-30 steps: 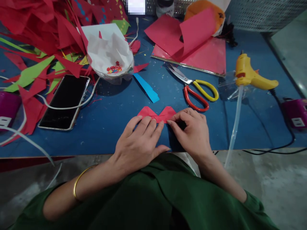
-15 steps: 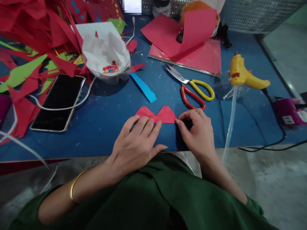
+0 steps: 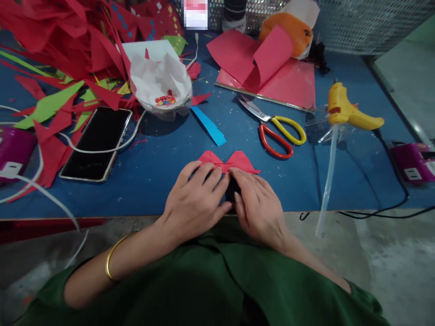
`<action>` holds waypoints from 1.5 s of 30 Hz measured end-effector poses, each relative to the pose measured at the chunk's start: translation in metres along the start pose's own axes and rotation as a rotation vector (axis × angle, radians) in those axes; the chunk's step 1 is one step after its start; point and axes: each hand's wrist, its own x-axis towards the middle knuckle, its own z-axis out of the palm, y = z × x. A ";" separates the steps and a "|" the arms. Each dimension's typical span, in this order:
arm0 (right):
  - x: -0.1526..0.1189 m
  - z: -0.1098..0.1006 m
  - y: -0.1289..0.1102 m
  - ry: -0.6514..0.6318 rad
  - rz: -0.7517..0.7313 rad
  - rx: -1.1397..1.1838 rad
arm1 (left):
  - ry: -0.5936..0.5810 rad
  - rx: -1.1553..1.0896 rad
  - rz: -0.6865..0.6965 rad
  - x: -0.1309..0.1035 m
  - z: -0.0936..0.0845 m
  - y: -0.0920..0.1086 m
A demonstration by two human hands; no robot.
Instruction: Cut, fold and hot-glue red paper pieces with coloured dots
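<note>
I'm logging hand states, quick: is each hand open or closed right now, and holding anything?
Left hand: open, pressing the folded red paper, not gripping.
Right hand: open, at the paper's near edge.

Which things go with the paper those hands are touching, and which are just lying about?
Seems part of it:
folded red paper, touched by left hand and right hand
maybe scissors and glue gun, untouched

Probably just lying about:
phone
white cable
paper scraps

Phone left of centre paper — scissors, glue gun right.
</note>
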 end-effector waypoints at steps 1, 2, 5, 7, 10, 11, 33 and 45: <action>0.000 0.000 0.000 -0.029 -0.005 -0.022 | 0.011 -0.019 -0.013 0.000 -0.001 -0.003; 0.000 0.000 -0.001 -0.059 -0.013 -0.042 | 0.030 -0.033 -0.040 -0.001 -0.002 -0.006; 0.002 -0.002 -0.003 -0.131 -0.018 -0.078 | 0.125 -0.073 -0.206 -0.004 -0.005 -0.019; 0.004 -0.004 -0.006 -0.151 -0.005 -0.086 | 0.145 -0.093 -0.294 -0.004 -0.007 -0.026; 0.006 -0.005 -0.009 -0.170 0.013 -0.103 | 0.120 -0.144 -0.340 -0.002 -0.007 -0.033; 0.007 -0.005 -0.009 -0.175 0.018 -0.109 | 0.109 -0.158 -0.345 -0.001 -0.007 -0.033; 0.012 -0.006 -0.014 -0.241 0.030 -0.148 | 0.111 0.049 -0.392 -0.004 -0.010 -0.052; 0.010 -0.002 -0.015 -0.223 0.018 -0.173 | 0.108 0.099 0.077 -0.023 0.000 -0.012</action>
